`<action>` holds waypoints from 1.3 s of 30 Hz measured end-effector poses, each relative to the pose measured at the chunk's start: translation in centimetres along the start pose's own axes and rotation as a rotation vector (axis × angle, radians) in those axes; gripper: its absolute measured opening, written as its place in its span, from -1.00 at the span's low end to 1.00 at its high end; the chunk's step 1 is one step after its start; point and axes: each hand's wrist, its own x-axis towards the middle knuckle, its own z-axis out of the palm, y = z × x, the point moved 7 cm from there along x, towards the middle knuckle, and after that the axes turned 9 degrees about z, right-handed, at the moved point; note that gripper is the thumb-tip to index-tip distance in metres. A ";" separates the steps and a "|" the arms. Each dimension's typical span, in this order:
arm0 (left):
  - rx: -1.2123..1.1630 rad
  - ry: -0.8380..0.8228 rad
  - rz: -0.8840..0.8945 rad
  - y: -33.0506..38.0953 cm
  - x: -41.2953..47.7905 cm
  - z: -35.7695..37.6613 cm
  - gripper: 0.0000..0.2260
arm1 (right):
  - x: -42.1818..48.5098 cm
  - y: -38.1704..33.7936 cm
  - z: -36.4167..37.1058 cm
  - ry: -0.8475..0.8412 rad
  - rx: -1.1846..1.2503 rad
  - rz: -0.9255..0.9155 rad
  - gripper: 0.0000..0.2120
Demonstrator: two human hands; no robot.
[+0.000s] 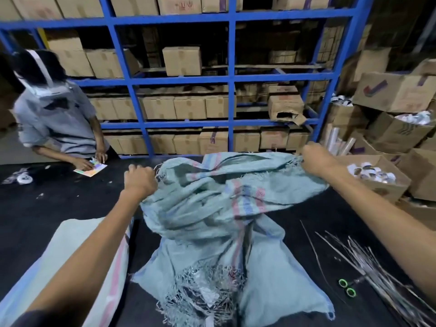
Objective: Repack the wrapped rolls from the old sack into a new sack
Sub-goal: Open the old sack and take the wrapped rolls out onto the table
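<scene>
We grip the frayed old sack (212,208) on the tabletop (59,197), left hand (139,178) and right hand (317,159) fingers clamped on its far edge.

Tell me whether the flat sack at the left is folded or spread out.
Spread out. The flat sack lies smooth on the dark table under the left forearm; its near end is out of frame.

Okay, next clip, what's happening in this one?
A person at a dark table grips a worn, frayed blue-green sack at its far edge with both fists, left hand and right hand. A paler sack lies flat beside it on the left. Green-handled scissors and thin strips sit on the right. Another person handles a colourful card across the table.
</scene>
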 end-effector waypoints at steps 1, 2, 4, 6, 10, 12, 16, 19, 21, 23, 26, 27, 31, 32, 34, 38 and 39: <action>-0.120 -0.058 -0.007 -0.2 -0.2 0.6 -0.76 | -0.9 -0.1 0.0 0.057 0.006 0.029 -0.90; -0.278 -0.171 -0.017 0.3 -0.9 1.8 -0.75 | -1.7 0.0 0.1 0.057 0.049 0.091 -0.88; -0.586 -0.489 -0.064 2.7 -3.3 5.1 -0.52 | -3.3 0.6 1.3 -0.048 0.440 0.254 -0.90; -0.782 -0.624 -0.072 5.9 -4.7 9.0 -0.04 | -5.1 -0.1 2.7 -0.328 1.122 0.406 -0.87; -0.644 -0.436 -0.196 6.7 -5.5 17.2 0.22 | -10.2 -1.9 -0.8 -0.656 1.847 0.375 -0.55; -0.579 -0.395 -0.191 6.6 -5.6 20.1 -0.07 | -11.0 -0.7 -2.8 -0.656 1.930 0.263 -0.60; -1.081 -0.226 -0.110 6.8 -5.3 21.2 -0.80 | -12.1 0.7 -4.3 -0.736 1.756 0.125 -0.76; -1.731 -0.164 -0.423 5.3 -6.5 18.8 -0.80 | -10.2 2.4 -2.0 -0.608 1.219 0.170 -0.55; -2.003 -0.164 -0.397 4.4 -6.6 14.4 -0.79 | -8.1 3.5 -1.0 -0.377 0.639 0.202 -0.59; -2.019 -0.191 -0.326 2.4 -6.2 9.9 -0.75 | -7.0 4.6 -0.2 -0.135 0.101 0.258 -0.57; -1.735 -0.278 -0.215 -1.0 -5.8 6.6 -0.58 | -6.0 5.7 1.9 -0.058 0.280 0.399 -0.66; -1.626 -0.302 -0.215 -1.4 -5.3 6.5 -0.51 | -5.5 5.2 3.9 -0.204 0.534 0.454 -0.67; -1.434 -0.274 -0.344 0.0 -3.7 8.1 -0.57 | -6.4 -2.6 7.1 -0.667 1.419 0.497 -0.76; -1.523 -0.274 -0.374 0.8 -3.7 8.7 -0.65 | -7.4 -4.3 5.9 -0.691 1.448 0.473 -0.66; -1.661 -0.253 -0.446 1.2 -5.1 8.7 -0.85 | -8.3 -4.3 5.7 -0.622 1.525 0.495 -0.50; -2.078 -0.256 -0.720 -3.5 -3.9 9.8 -0.69 | -5.9 2.0 7.6 -0.361 1.729 0.571 -0.71; -2.122 -0.279 -0.768 -4.4 -3.5 9.9 -0.66 | -4.8 3.2 8.6 -0.381 1.753 0.596 -0.65</action>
